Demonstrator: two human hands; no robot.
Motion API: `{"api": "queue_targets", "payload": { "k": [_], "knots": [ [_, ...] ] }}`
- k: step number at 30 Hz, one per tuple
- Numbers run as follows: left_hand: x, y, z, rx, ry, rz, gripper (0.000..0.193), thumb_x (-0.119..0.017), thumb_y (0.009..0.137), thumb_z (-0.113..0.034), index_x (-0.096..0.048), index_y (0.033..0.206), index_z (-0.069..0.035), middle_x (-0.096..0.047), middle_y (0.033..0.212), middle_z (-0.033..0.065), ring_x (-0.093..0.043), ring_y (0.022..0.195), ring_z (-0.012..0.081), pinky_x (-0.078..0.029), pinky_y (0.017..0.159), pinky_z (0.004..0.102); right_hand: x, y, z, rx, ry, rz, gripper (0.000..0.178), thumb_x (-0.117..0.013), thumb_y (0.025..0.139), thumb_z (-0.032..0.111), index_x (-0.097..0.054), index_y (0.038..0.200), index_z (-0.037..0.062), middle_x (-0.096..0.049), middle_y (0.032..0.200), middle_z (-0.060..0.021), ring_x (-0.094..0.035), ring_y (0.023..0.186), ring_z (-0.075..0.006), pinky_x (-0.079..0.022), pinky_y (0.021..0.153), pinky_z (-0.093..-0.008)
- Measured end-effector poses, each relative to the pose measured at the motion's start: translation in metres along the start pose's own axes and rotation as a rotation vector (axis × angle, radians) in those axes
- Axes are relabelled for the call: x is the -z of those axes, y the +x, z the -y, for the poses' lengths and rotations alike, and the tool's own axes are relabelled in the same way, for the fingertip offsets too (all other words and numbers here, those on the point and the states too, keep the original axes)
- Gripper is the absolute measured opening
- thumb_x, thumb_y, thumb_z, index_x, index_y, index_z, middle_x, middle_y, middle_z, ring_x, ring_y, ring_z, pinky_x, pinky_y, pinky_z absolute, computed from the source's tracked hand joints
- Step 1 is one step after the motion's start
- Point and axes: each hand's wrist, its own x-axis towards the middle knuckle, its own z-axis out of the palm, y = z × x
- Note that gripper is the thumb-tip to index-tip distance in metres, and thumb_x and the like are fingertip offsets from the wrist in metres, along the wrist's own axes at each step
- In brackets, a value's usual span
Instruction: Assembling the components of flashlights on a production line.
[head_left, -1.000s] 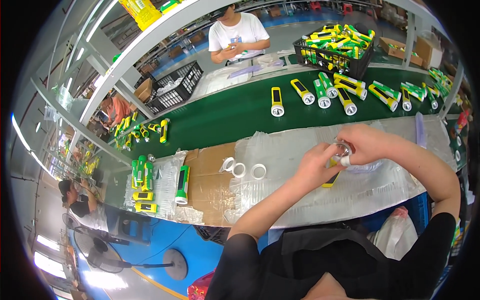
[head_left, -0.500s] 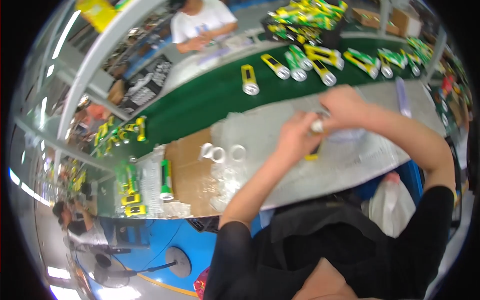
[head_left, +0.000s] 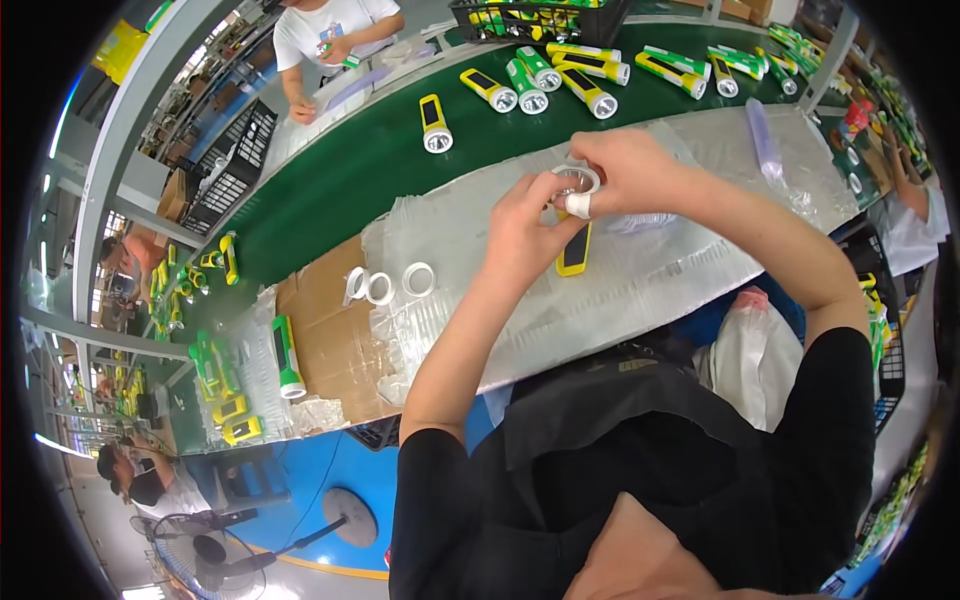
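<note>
Close together over the grey covered bench (head_left: 480, 240), both my hands are closed. My left hand (head_left: 522, 228) grips a yellow flashlight (head_left: 572, 252) with a dark panel; its body shows below the thumb and a small white part sticks up between the hands. In my right hand (head_left: 630, 165) the fingers pinch a white ring (head_left: 590, 174) beside that white part. Fingers hide how ring and flashlight touch. Left of my left forearm lie loose white rings (head_left: 419, 279). A green flashlight (head_left: 288, 356) rests on cardboard (head_left: 325, 320) further left.
Beyond the bench runs a green belt (head_left: 330, 210) with several flashlights (head_left: 591, 91) on it and a black crate (head_left: 540, 22) behind. A clear purplish plastic strip (head_left: 763, 140) lies at right. Across the belt sits a person (head_left: 335, 35). A fan (head_left: 215, 555) stands lower left.
The whole view has shifted, and scenery sits further left and higher. The white ring between my hands now shows clearly. The person opposite has spread their hands apart, one raised with a green item.
</note>
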Motion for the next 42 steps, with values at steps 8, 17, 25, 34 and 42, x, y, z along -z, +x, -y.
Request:
{"api": "queue_targets", "payload": {
  "k": [8,17,25,34,42],
  "knots": [
    [0.006,-0.014,0.003,0.187,-0.551,-0.043,0.029,-0.074,0.082,-0.006,-0.046,0.090,-0.008,-0.064,0.100,0.0104,-0.064,0.088,0.0170,-0.051,0.080,0.0300,-0.132,-0.036,0.061,-0.419,1.014,-0.243,0.063,-0.081,0.074,0.033,-0.053,0.122,0.0032,-0.062,0.113,-0.0123,-0.059,0.107,-0.0225,-0.047,0.092,-0.0363],
    [0.068,-0.039,-0.045,-0.402,-0.320,-0.200,0.046,-0.082,0.070,-0.009,-0.058,0.109,-0.009,-0.060,0.109,0.0162,-0.063,0.099,0.0282,-0.052,0.084,0.0386,-0.078,0.019,0.045,0.516,0.898,0.020,0.055,-0.078,0.072,0.030,-0.059,0.118,0.0067,-0.060,0.116,-0.0127,-0.057,0.106,-0.0307,-0.045,0.088,-0.0416],
    [0.184,-0.097,0.086,0.106,0.623,-0.310,0.067,-0.082,0.068,-0.023,-0.055,0.128,-0.015,-0.048,0.136,0.0174,-0.041,0.133,0.0348,-0.035,0.104,0.0487,-0.118,0.208,-0.080,0.393,-0.146,-0.327,0.060,-0.055,0.066,-0.018,-0.057,0.121,0.0082,-0.044,0.143,-0.0105,-0.040,0.132,-0.0350,-0.035,0.107,-0.0403],
    [0.477,-0.318,0.162,1.157,1.573,-0.596,0.063,-0.075,0.076,-0.043,-0.057,0.127,-0.011,-0.045,0.134,0.0240,-0.046,0.125,0.0392,-0.041,0.099,0.0506,-0.153,0.279,-0.167,0.253,-0.258,-0.055,0.058,-0.048,0.076,-0.012,-0.051,0.131,0.0061,-0.048,0.139,-0.0145,-0.043,0.128,-0.0361,-0.035,0.108,-0.0420],
    [0.528,-0.331,0.168,1.968,1.001,-1.009,0.093,-0.071,0.064,-0.069,-0.050,0.138,-0.017,-0.033,0.146,0.0226,-0.043,0.129,0.0363,-0.040,0.101,0.0517,-0.127,0.210,-0.079,0.249,-0.087,-0.234,0.057,-0.054,0.077,-0.010,-0.047,0.132,0.0018,-0.049,0.136,-0.0173,-0.048,0.125,-0.0374,-0.038,0.105,-0.0414]
  ]
}}
